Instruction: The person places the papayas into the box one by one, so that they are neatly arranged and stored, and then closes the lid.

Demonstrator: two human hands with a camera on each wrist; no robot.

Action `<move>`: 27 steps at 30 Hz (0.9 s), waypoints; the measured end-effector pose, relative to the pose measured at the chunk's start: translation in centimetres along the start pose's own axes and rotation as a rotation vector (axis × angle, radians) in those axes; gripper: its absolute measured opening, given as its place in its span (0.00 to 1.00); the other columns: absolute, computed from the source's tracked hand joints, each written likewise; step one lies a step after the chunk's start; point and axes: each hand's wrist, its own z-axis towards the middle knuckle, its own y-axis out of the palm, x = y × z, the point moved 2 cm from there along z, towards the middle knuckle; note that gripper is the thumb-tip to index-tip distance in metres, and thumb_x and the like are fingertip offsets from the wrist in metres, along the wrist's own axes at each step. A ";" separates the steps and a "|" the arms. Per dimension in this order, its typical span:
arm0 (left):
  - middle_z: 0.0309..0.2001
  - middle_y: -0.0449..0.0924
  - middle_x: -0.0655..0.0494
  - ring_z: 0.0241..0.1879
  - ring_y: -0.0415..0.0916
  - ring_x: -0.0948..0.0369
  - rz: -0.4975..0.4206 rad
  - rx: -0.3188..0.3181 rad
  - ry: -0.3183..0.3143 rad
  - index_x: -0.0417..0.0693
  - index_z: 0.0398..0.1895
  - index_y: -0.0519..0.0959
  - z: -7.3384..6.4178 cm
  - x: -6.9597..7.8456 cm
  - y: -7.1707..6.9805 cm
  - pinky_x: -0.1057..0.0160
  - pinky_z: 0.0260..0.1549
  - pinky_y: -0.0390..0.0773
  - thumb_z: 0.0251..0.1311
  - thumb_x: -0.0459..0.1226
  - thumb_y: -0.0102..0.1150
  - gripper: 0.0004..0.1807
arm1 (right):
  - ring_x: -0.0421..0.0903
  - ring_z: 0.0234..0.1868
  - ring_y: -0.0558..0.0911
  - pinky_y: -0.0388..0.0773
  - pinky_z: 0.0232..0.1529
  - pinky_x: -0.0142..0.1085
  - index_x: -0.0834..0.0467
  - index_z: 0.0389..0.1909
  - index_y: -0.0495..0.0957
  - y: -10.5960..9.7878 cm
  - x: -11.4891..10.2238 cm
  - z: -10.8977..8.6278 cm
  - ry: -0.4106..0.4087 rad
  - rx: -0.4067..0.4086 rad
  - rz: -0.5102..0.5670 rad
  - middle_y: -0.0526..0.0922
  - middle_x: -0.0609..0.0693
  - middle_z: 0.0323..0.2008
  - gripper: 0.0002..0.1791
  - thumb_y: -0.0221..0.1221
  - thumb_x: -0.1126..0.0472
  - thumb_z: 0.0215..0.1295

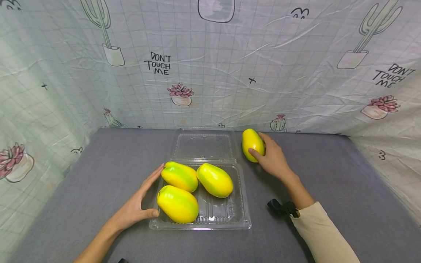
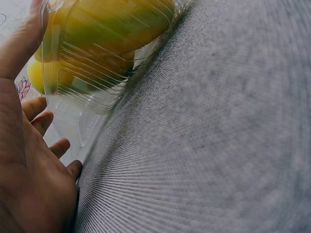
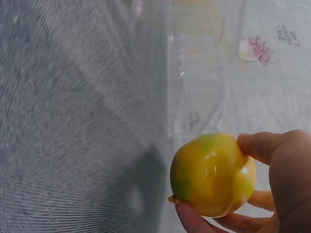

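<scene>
Near the back right of the table, my right hand grips a glossy yellow-green papaya. In the right wrist view, the thumb and fingers wrap the papaya, and its small stem nub shows. My left hand rests at the left side of a clear plastic clamshell box, fingers extended and thumb spread along its wall. Inside the box lie three more papayas: one at the back left, one at the front left and one at the right. The left wrist view shows the left hand beside the box wall.
The box's clear lid lies folded back toward the rear. A grey cloth covers the table. Behind and at both sides hangs a patterned curtain with cactus drawings. A black strap sits on the right wrist.
</scene>
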 end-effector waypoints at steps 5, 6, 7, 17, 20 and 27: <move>0.77 0.36 0.53 0.74 0.31 0.54 -0.002 0.002 -0.003 0.50 0.77 0.44 -0.1 0.0 0.0 0.24 0.54 0.37 0.54 0.53 0.66 0.54 | 0.60 0.52 0.73 0.72 0.47 0.54 0.61 0.71 0.55 -0.4 -0.9 -0.5 -0.084 0.021 0.032 0.68 0.64 0.60 0.40 0.59 0.48 0.65; 0.77 0.36 0.53 0.74 0.31 0.54 -0.002 0.002 -0.004 0.50 0.77 0.44 -0.1 -0.1 0.1 0.24 0.54 0.37 0.54 0.53 0.66 0.54 | 0.60 0.52 0.73 0.73 0.47 0.54 0.61 0.72 0.55 -0.4 -1.0 -0.6 -0.100 0.022 0.036 0.68 0.63 0.60 0.40 0.59 0.48 0.65; 0.77 0.36 0.53 0.74 0.31 0.54 -0.003 0.002 -0.005 0.51 0.77 0.44 -0.1 -0.1 0.1 0.24 0.54 0.37 0.54 0.53 0.66 0.54 | 0.60 0.52 0.73 0.73 0.46 0.53 0.60 0.72 0.55 -0.5 -1.2 -0.8 -0.116 0.023 0.038 0.68 0.63 0.60 0.40 0.60 0.48 0.65; 0.77 0.37 0.53 0.74 0.32 0.54 0.010 0.004 -0.003 0.51 0.77 0.44 -0.1 -0.2 0.1 0.25 0.54 0.38 0.54 0.54 0.66 0.54 | 0.56 0.53 0.74 0.81 0.37 0.43 0.54 0.73 0.54 -1.1 -2.9 -2.4 -0.246 0.018 0.134 0.64 0.60 0.62 0.41 0.63 0.54 0.63; 0.77 0.37 0.53 0.74 0.32 0.54 0.011 0.003 0.000 0.51 0.77 0.44 -0.1 -0.2 0.1 0.25 0.54 0.38 0.54 0.54 0.66 0.54 | 0.54 0.53 0.73 0.81 0.37 0.42 0.54 0.73 0.54 -1.2 -3.5 -3.0 -0.305 0.021 0.136 0.65 0.58 0.62 0.41 0.63 0.56 0.62; 0.77 0.37 0.54 0.74 0.32 0.54 0.011 0.003 -0.004 0.51 0.77 0.44 -0.1 -0.3 0.1 0.23 0.53 0.38 0.54 0.54 0.66 0.54 | 0.48 0.51 0.73 0.81 0.38 0.38 0.53 0.73 0.55 -1.1 -4.5 -4.3 -0.457 0.031 0.141 0.67 0.54 0.61 0.43 0.66 0.60 0.59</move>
